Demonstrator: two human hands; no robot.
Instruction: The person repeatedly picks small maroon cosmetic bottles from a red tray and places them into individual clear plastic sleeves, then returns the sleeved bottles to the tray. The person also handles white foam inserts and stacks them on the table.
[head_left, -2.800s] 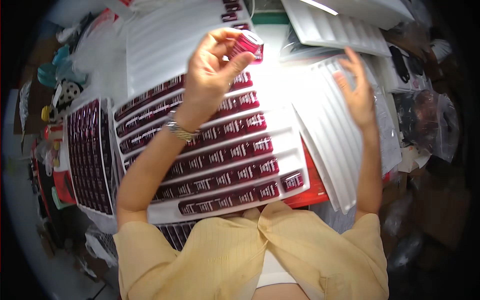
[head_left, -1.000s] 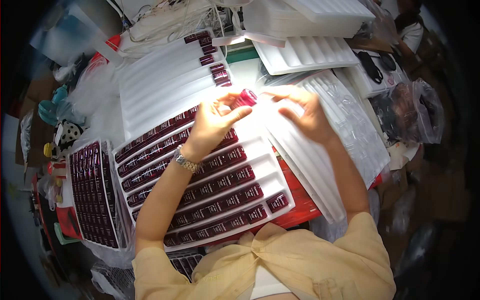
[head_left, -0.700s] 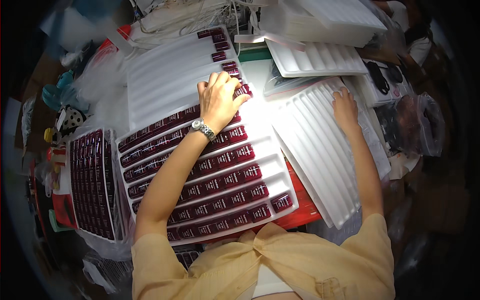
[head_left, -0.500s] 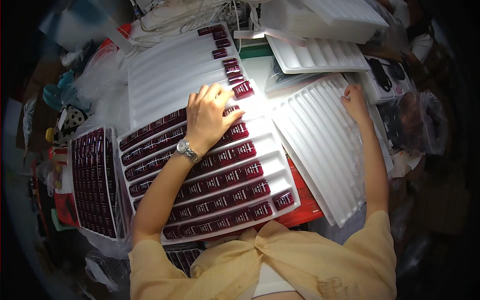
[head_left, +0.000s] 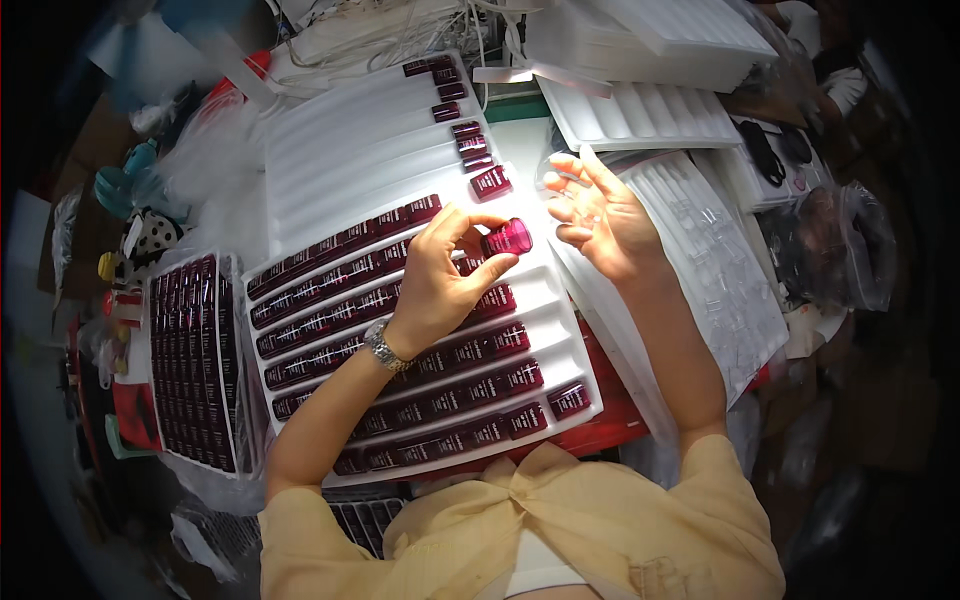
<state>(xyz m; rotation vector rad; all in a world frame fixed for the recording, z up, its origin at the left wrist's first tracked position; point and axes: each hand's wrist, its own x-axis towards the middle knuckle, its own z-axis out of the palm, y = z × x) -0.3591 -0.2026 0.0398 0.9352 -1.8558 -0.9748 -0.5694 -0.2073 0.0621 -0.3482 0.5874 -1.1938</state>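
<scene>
A small translucent red container (head_left: 508,237) with pale print is pinched between the thumb and fingers of my left hand (head_left: 445,268). This hand is over a white ribbed tray (head_left: 568,335), whose rows hold many similar dark red containers (head_left: 485,392). To its right, my right hand (head_left: 608,222) is raised with the palm turned up and the fingers spread. A clear glint shows by its palm, too small to make out. Below and beside that hand lies a sheet of small clear plastic pieces (head_left: 715,290) on white ribbed trays.
Behind the filled tray, another white tray (head_left: 350,150) has a few red containers along its right side. A packed, wrapped tray (head_left: 195,360) stands at the left. White trays (head_left: 640,110) are stacked at the back right, near cables (head_left: 400,45) and a plastic bag (head_left: 850,245).
My left hand has lifted a red container off the tray. My right hand has moved left from the far right trays, toward the left hand, and its fingers have spread. The clear pieces are now uncovered.
</scene>
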